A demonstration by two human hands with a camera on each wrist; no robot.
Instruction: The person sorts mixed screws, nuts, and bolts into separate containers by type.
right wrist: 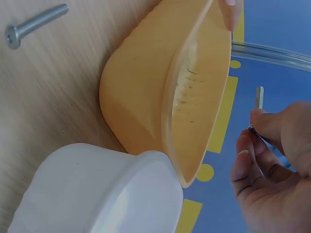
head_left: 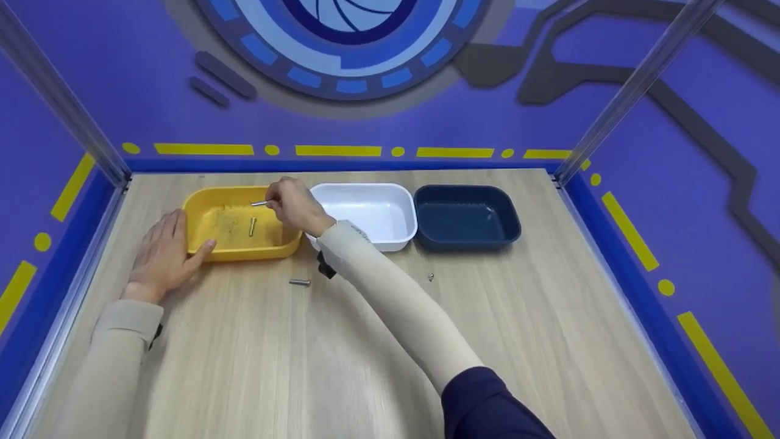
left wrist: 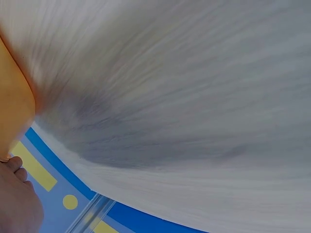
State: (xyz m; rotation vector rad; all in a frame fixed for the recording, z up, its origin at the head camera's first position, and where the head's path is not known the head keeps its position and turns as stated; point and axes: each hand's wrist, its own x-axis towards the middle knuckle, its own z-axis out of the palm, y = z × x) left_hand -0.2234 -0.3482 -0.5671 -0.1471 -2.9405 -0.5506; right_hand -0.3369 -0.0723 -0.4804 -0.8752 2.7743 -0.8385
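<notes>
One short silver bolt (head_left: 260, 203) — threaded — pinched by the right hand (head_left: 297, 205).

L hand (head_left: 161, 250) flat, R hand (head_left: 295, 204) pinching

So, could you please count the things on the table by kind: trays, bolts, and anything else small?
Trays: 3 (yellow tray, white tray, dark blue tray)
Bolts: 3 (held bolt pinched by right hand, bolt in yellow tray, bolt on table)
Small unclear piece: 1
Total: 7
</notes>
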